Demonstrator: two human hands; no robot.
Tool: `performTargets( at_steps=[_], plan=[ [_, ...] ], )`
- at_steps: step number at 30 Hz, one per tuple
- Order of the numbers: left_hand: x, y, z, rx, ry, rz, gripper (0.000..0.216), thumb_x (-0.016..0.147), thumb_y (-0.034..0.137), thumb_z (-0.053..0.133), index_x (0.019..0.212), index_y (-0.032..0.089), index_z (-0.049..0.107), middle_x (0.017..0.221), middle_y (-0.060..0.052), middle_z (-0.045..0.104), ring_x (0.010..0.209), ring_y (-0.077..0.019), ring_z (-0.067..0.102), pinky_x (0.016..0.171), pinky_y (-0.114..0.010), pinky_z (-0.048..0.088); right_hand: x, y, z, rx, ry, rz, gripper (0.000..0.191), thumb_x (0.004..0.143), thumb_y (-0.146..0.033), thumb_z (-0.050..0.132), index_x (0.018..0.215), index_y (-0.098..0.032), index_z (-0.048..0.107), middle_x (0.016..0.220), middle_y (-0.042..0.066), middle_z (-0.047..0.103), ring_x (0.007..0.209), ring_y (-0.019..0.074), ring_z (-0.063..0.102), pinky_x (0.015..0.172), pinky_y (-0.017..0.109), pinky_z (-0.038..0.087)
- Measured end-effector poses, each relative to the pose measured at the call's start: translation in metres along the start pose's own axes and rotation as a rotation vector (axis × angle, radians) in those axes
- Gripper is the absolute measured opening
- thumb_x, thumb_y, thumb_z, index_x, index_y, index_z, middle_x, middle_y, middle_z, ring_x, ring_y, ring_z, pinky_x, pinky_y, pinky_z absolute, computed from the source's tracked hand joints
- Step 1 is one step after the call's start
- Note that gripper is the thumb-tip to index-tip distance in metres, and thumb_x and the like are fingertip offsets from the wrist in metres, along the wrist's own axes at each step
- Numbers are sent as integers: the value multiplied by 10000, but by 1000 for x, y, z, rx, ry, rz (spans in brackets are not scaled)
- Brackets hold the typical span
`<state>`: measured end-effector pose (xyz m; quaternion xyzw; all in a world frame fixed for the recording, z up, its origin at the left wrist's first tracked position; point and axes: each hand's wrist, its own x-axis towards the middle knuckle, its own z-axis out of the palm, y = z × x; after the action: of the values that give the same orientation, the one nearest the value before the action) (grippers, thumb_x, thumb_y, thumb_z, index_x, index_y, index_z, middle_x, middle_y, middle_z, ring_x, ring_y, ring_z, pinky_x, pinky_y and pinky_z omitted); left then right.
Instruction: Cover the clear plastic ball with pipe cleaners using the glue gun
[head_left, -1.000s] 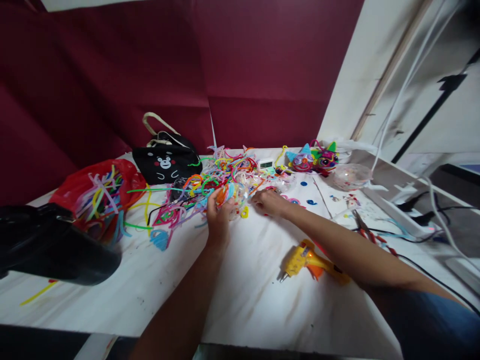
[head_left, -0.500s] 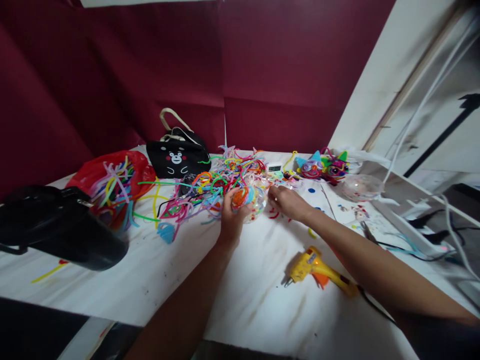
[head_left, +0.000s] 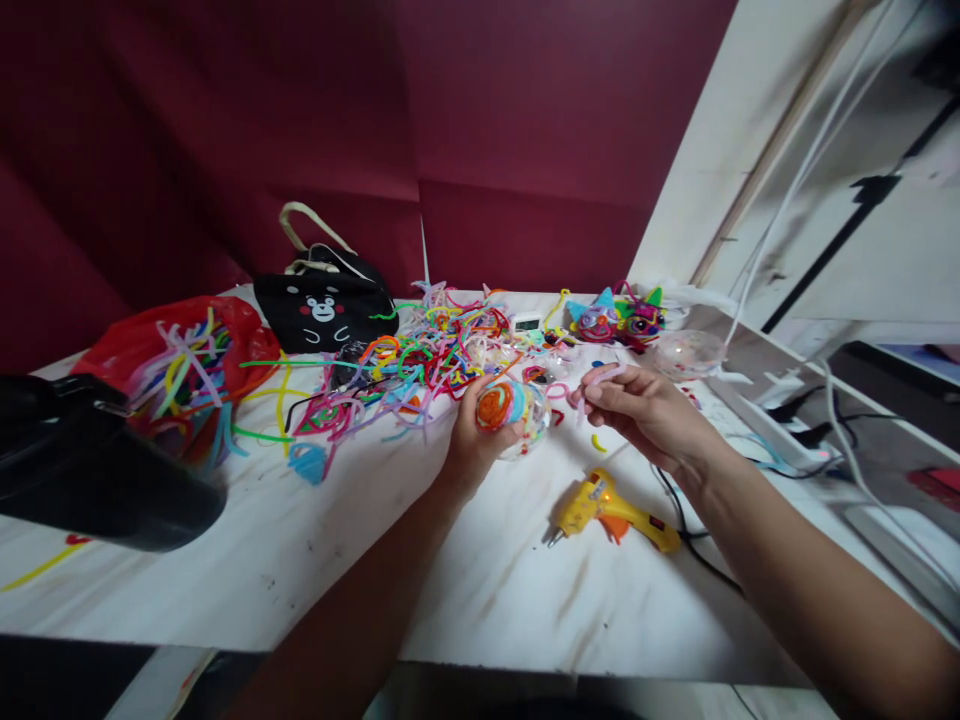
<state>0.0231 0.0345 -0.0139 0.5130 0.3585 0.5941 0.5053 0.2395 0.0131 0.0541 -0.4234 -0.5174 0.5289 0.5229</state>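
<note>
My left hand [head_left: 471, 445] is wrapped round a clear plastic ball [head_left: 534, 425] decorated with coiled pipe cleaners. An orange coil [head_left: 493, 408] ringed with pale blue faces up near my thumb. To the right, apart from the ball, my right hand [head_left: 652, 410] pinches a short pale lilac pipe cleaner [head_left: 606, 374], which is bent. Behind both hands spreads a tangled heap of coloured pipe cleaners [head_left: 450, 350]. A yellow glue gun [head_left: 604, 507] lies on the table below my right hand, its nozzle pointing left.
At the left stand a black container [head_left: 112, 470] and a red bag [head_left: 259, 335] of pipe cleaners. A black cloth bag [head_left: 322, 315] sits behind. Two decorated cat-eared balls [head_left: 600, 318], a clear half-shell [head_left: 686, 352] and a white-edged tray [head_left: 784, 430] with cables are at the right.
My right hand has moved right from the pile's edge and now shows a lilac pipe cleaner in its fingers. The left hand keeps hold of the ball. The view has turned slightly right.
</note>
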Motion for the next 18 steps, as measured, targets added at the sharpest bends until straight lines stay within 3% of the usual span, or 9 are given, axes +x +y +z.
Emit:
performTargets(
  at_steps=[6, 12, 18],
  plan=[
    [-4, -1, 2, 90, -74, -1, 692, 595, 321, 840, 1234, 196, 605, 1186, -97, 647, 1139, -313, 607, 1007, -433, 481, -19, 7, -2, 104, 27, 77, 265, 599, -300, 913, 756, -202, 724, 694, 22, 749, 587, 112, 661, 537, 203, 524],
    [-7, -1, 4, 99, -159, -15, 675, 581, 307, 875, 1200, 200, 628, 1186, -97, 653, 1074, -300, 638, 960, -407, 505, -29, 10, -3, 139, 67, 49, 250, 622, -310, 908, 755, -209, 721, 591, -7, 688, 511, 104, 604, 491, 208, 492],
    [-8, -3, 3, 122, -213, -6, 716, 600, 315, 878, 1255, 211, 610, 1187, -108, 668, 1163, -339, 616, 1005, -446, 497, -39, 17, -7, 127, 81, 8, 190, 675, -305, 879, 756, -225, 727, 671, 22, 734, 584, 130, 653, 523, 228, 520]
  ],
)
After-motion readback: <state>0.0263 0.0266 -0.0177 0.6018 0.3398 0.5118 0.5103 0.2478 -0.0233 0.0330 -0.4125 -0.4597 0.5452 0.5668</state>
